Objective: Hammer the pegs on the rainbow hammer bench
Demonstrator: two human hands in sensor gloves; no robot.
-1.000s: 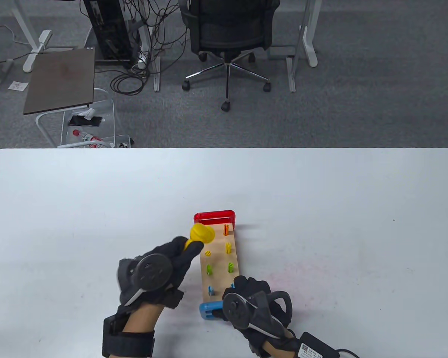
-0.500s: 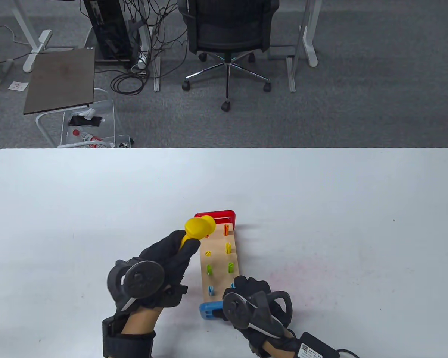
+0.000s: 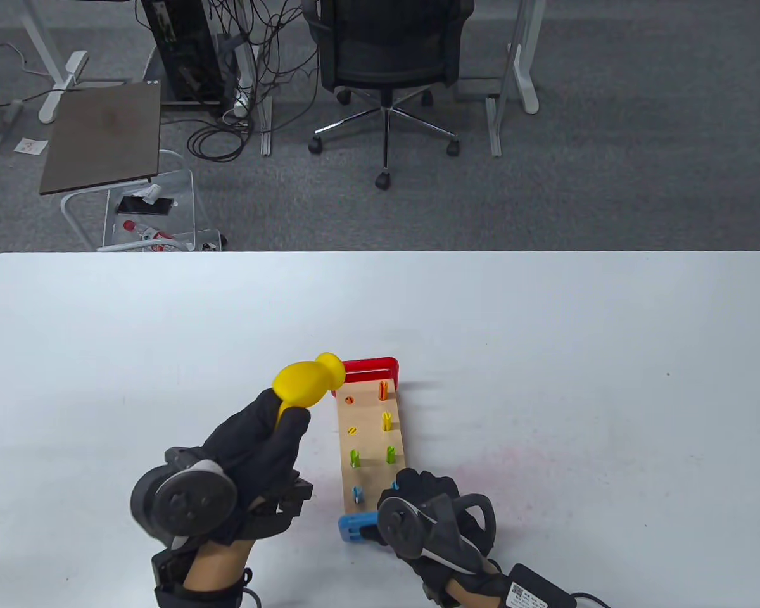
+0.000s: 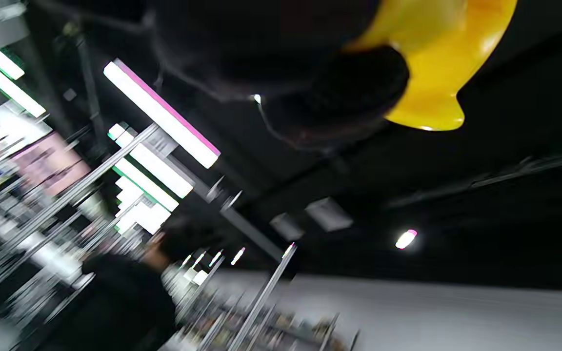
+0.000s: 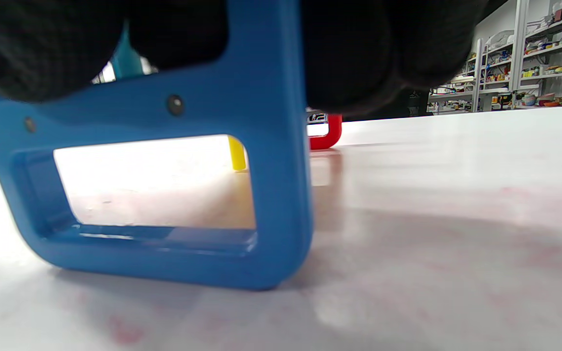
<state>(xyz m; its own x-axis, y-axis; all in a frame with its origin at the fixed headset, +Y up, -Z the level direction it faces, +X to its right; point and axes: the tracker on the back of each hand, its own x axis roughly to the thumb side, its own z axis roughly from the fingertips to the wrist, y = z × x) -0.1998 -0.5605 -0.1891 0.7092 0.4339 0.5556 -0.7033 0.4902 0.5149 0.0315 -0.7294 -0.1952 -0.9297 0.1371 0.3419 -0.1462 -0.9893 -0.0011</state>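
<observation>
The hammer bench (image 3: pixel 372 437) is a wooden board with a red end (image 3: pixel 370 367) far from me and a blue end (image 3: pixel 356 527) near me. Two rows of coloured pegs stand in it; the left-row orange (image 3: pixel 349 400) and yellow (image 3: pixel 353 430) pegs sit low. My left hand (image 3: pixel 253 443) grips the handle of the yellow hammer (image 3: pixel 307 380), raised up and left of the bench; its head also shows in the left wrist view (image 4: pixel 437 53). My right hand (image 3: pixel 425 500) holds the bench's blue end (image 5: pixel 242 161) against the table.
The white table (image 3: pixel 544 329) stretches wide on all sides of the bench. Beyond its far edge are an office chair (image 3: pixel 386 57), a small side table (image 3: pixel 104 136) and cables on the floor.
My left hand has swung the hammer up and to the left, off the far left pegs. The orange left-row peg now shows, sitting low. My right hand and the bench have not moved.
</observation>
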